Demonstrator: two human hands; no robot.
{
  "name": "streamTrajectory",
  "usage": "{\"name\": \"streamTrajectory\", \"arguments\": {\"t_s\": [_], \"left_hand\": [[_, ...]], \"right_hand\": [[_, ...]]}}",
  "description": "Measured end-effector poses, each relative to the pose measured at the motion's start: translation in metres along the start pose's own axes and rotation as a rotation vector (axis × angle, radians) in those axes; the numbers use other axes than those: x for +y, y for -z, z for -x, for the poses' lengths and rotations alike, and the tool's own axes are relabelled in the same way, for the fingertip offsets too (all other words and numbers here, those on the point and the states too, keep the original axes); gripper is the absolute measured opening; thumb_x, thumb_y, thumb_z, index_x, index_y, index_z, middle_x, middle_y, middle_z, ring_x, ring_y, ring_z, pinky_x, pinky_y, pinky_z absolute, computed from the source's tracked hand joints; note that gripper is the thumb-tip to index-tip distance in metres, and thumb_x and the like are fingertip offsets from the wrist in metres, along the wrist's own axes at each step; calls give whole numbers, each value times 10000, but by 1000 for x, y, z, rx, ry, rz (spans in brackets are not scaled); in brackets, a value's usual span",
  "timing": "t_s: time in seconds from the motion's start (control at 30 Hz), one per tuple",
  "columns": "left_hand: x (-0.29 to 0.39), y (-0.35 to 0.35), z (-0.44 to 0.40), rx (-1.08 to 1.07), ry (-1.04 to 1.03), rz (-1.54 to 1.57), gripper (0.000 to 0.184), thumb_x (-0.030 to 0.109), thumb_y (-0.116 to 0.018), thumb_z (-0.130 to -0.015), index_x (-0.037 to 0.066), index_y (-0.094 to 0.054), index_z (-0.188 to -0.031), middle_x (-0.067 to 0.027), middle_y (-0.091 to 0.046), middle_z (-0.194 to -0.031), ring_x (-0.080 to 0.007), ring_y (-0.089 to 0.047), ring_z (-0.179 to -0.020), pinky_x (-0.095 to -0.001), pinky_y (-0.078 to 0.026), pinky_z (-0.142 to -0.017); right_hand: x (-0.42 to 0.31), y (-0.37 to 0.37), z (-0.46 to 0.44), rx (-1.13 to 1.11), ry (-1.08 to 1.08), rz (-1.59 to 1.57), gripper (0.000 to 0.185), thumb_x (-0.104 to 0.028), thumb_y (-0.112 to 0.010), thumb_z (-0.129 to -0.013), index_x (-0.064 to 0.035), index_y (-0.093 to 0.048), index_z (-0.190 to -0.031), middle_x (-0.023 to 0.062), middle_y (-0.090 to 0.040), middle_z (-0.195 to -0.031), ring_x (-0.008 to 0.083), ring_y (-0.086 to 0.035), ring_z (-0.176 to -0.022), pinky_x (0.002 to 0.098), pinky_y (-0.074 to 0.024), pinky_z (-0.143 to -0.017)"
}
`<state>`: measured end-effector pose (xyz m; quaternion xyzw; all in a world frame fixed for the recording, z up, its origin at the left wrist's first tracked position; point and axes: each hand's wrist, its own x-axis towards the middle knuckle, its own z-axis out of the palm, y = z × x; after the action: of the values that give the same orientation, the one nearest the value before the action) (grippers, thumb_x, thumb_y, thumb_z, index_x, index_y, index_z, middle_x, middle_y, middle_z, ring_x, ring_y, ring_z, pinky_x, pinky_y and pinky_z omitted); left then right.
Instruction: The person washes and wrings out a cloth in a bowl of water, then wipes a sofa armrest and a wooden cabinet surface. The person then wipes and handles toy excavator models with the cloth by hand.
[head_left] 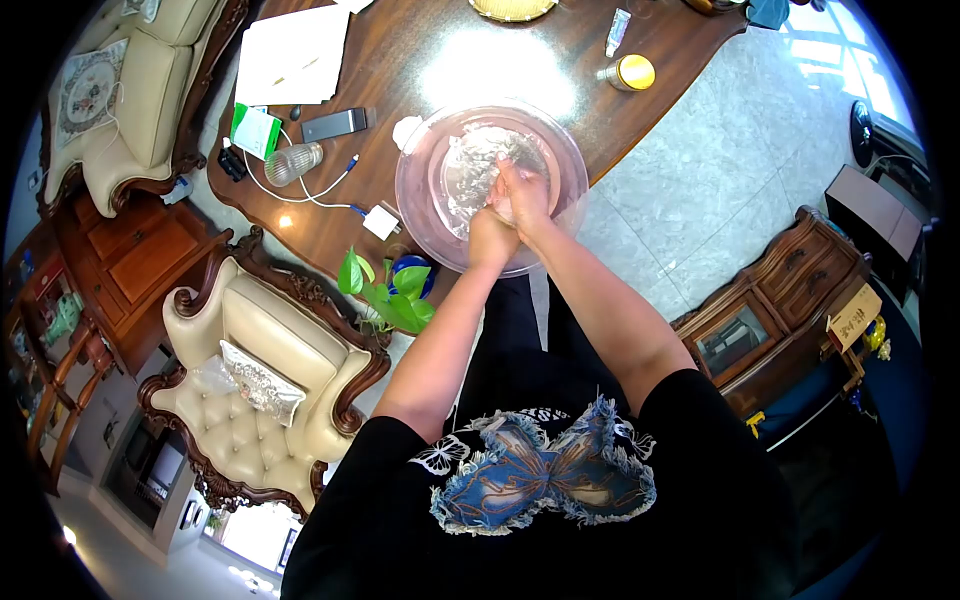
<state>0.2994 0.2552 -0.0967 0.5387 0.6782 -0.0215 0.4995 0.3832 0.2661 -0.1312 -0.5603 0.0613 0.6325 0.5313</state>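
Note:
A large clear pinkish basin (412, 190) sits at the table's near edge. White flour (478, 160) is spread over its bottom, thick in places and thin in others. My left hand (494, 238) and my right hand (527, 197) meet inside the basin, over its near right part. Both are closed around a pale lump that looks like dough (503, 203), most of it covered by my fingers. The right hand lies a little farther in, its fingers dusted white. The left hand's fingers are mostly hidden.
On the wooden table (390, 60) are papers (292, 55), a ribbed glass (293, 163), a dark grey box (334, 124), a white charger (380, 222) with a cable, a yellow-lidded jar (632, 73) and a tube (617, 32). A leafy plant (395, 295) stands close by my left forearm.

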Motion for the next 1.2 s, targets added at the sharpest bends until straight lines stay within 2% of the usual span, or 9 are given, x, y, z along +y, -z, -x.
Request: {"name": "streamTrajectory", "arguments": {"t_s": [0.13,0.3,0.57,0.73,0.83,1.0,1.03,1.1,1.2], "left_hand": [[-17,-3,-6,-34,24,158,157,129,-716,-787,-19,-666,-774,-207,-699,-723,-376,-718,-703,-433,-538,-624],[-14,13,-4,-419,450,595,125,-11,-636,-768,67,-570,-694,17,-462,-531,-84,-357,-360,-280,-215,-343],[-30,17,-15,-808,577,828,145,33,-613,-797,108,-530,-704,51,-367,-506,-52,-275,-360,-237,-177,-356],[-19,27,-12,-980,584,926,139,62,-627,-811,113,-540,-715,42,-407,-539,-61,-310,-385,-213,-223,-363],[-2,27,-9,-869,630,945,46,70,-657,-810,66,-611,-809,-5,-520,-620,-114,-466,-439,-239,-375,-394],[-11,10,-7,-397,310,653,437,12,-695,-783,-33,-588,-1205,-186,-704,-1025,-304,-721,-859,-388,-595,-748],[-6,8,-4,-398,304,652,437,12,-695,-783,-33,-588,-1205,-186,-704,-1025,-304,-721,-859,-388,-595,-748],[2,6,13,161,-342,-50,627,37,-743,-743,-44,-505,-1317,-246,-629,-1161,-380,-668,-1011,-449,-550,-896],[11,-1,34,146,-321,-197,775,81,-795,-711,-37,-430,-1385,-286,-507,-1272,-445,-592,-1103,-469,-513,-932]], "right_hand": [[-6,-5,5,-44,-45,-25,493,-317,-638,-978,-73,-496,-574,62,-509,-540,172,-507,-493,331,-435,-510],[-11,-2,4,-150,-139,-35,452,-241,-576,-977,-82,-468,-568,61,-466,-526,182,-471,-463,347,-420,-496],[-13,22,-12,-498,-298,-101,388,-288,-623,-967,-62,-546,-660,66,-534,-590,183,-537,-528,370,-498,-524],[-14,14,-1,-347,-171,99,143,-141,-702,-916,-28,-636,-858,84,-622,-710,162,-614,-627,337,-582,-634],[-28,7,7,-317,-172,28,112,-33,-716,-877,-34,-670,-979,96,-671,-785,150,-624,-646,315,-586,-647],[3,21,-12,-95,-84,100,267,0,-711,-866,-68,-682,-1123,121,-712,-873,149,-640,-675,303,-564,-625],[9,24,-19,23,-64,101,279,6,-703,-867,-63,-679,-1137,126,-713,-879,156,-649,-688,300,-558,-624],[15,29,-28,143,-45,100,291,12,-695,-869,-58,-675,-1151,132,-713,-886,163,-657,-701,296,-552,-622],[11,18,-20,258,-150,-131,257,13,-673,-881,-35,-681,-1134,133,-717,-896,171,-670,-733,289,-555,-643]]}}
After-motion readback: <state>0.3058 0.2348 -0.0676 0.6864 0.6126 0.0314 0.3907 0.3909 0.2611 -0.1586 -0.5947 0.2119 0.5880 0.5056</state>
